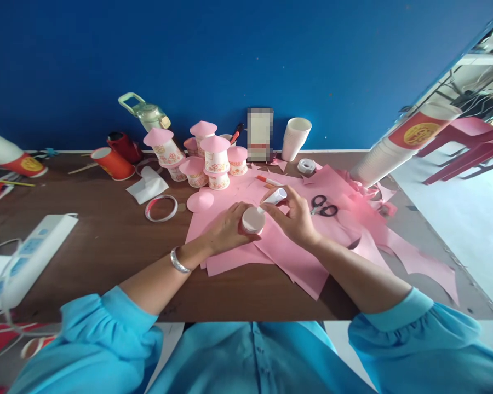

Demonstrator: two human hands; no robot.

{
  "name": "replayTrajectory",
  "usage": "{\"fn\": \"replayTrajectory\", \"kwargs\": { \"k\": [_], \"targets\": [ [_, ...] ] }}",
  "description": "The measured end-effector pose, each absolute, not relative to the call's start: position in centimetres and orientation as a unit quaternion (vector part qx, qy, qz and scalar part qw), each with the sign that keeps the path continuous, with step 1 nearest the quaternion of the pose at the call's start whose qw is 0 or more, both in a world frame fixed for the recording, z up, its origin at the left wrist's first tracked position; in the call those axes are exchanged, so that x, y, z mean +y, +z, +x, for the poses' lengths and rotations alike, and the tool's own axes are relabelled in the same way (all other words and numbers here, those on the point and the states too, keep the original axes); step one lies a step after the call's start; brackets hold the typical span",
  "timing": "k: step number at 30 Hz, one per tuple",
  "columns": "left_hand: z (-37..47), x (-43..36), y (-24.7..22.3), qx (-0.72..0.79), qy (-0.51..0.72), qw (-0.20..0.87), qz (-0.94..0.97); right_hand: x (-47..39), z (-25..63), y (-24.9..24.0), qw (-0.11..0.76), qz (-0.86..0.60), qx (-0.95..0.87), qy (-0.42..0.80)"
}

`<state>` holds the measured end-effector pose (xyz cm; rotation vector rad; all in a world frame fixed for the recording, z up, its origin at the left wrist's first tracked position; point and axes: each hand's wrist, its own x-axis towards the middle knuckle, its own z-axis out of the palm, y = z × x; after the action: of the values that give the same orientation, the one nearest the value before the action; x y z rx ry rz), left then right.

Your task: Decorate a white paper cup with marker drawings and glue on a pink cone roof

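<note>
My left hand (229, 227) is wrapped round a small white paper cup (253, 220), whose flat round end faces up. Between the fingers of my right hand (293, 214) is a white glue tube (275, 196), its tip at the upper right edge of the cup. Both hands are over pink paper sheets (287, 257) spread on the brown table (107, 262). A pink paper cone (200, 202) lies to the left of my hands. Behind it stand several patterned cups with pink cone roofs (216, 156), some of them stacked.
Black scissors (324, 206) and pink scraps lie to the right. A tape ring (161, 209), red cups (112, 164) and a power strip (36, 257) are on the left. White cup stacks (296, 138), a bottle (148, 114) and a blurred phone-like object (259, 134) stand at the back.
</note>
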<state>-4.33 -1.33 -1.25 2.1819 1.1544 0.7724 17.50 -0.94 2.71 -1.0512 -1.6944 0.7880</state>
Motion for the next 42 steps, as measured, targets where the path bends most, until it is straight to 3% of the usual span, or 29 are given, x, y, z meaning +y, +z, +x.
{"fn": "replayTrajectory", "kwargs": {
  "k": [12,24,33,42],
  "targets": [
    [-4.6,-1.1,-1.6,0.411,0.287,0.264,0.824,-0.7,17.8,2.5,0.517,-0.442,-0.646,0.347],
    [-4.3,-1.3,-1.6,0.422,0.294,0.275,0.812,-0.9,17.9,2.4,0.479,-0.472,-0.679,0.293],
    [-4.5,-1.2,-2.0,0.408,0.294,0.297,0.812,0.0,17.9,1.4,0.493,-0.482,-0.613,0.385],
    [-4.5,-1.2,-2.3,0.431,0.347,0.223,0.803,-1.2,17.7,1.7,0.524,-0.404,-0.675,0.327]
  ]
}}
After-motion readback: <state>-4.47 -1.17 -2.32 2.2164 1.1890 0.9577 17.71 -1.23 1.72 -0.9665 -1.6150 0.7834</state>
